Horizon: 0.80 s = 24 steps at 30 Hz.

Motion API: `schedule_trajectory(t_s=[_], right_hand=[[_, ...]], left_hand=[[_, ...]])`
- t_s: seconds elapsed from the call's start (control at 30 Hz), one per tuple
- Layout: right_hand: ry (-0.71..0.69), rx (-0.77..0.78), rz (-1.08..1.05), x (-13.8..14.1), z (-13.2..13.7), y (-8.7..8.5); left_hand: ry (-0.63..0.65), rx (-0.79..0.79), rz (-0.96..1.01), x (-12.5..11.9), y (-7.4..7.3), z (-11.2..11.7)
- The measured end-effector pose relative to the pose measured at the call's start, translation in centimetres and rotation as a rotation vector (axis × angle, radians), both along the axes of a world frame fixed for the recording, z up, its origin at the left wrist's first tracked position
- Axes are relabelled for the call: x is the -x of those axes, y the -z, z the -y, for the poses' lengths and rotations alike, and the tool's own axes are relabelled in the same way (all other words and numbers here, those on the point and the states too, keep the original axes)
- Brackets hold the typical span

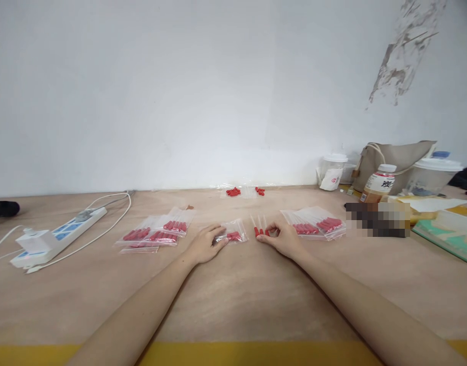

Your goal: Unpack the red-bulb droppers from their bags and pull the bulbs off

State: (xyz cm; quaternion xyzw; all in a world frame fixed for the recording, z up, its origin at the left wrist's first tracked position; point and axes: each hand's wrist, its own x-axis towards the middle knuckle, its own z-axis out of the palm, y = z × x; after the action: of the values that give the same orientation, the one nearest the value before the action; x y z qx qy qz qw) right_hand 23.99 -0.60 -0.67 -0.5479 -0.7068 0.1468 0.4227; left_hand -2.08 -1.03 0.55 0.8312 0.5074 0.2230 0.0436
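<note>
My left hand [207, 246] rests on the table with its thumb and fingers closed on the left end of a small clear plastic bag [241, 229]. Red pieces [234, 236] show inside that bag. Just right of it, three slim pieces with red handles [261, 232] and thin pale shafts lie side by side, shafts pointing away from me. The thumb and index finger of my right hand [285, 239] close around the rightmost handle, the thumb tip reaching below the others. My fingers partly cover that handle.
Filled clear bags of red-handled pieces lie left [151, 235] and right [313, 223]. Loose red pieces [233, 192] sit by the wall. A power strip [61, 236] with cables stands at far left. At right are a drink bottle [378, 184], lidded cups [332, 173] and a grey bag [393, 157].
</note>
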Motion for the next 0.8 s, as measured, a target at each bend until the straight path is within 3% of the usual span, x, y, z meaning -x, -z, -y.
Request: schedule_trajectory(t_s=[0.13,0.23,0.4,0.57,0.8], right_hand=[[0.007,-0.060,0.001,0.0,0.1,-0.2],[-0.099,-0.114,0.019,0.4,0.3,-0.5],[-0.270,-0.106,0.225,2.1,1.3,-1.2],[-0.284,-0.084,0.383,3.3,2.1,-1.6],[-0.403,-0.122,0.406,3.8,2.0,-1.9]], left_hand=[[0.002,0.033,-0.009,0.2,0.1,0.1],[0.025,0.056,-0.009,0.2,0.1,0.2],[0.122,0.049,-0.002,0.0,-0.4,0.7],[0.258,0.041,0.020,-0.3,-1.0,1.1],[0.186,0.021,0.050,-0.7,-0.7,1.0]])
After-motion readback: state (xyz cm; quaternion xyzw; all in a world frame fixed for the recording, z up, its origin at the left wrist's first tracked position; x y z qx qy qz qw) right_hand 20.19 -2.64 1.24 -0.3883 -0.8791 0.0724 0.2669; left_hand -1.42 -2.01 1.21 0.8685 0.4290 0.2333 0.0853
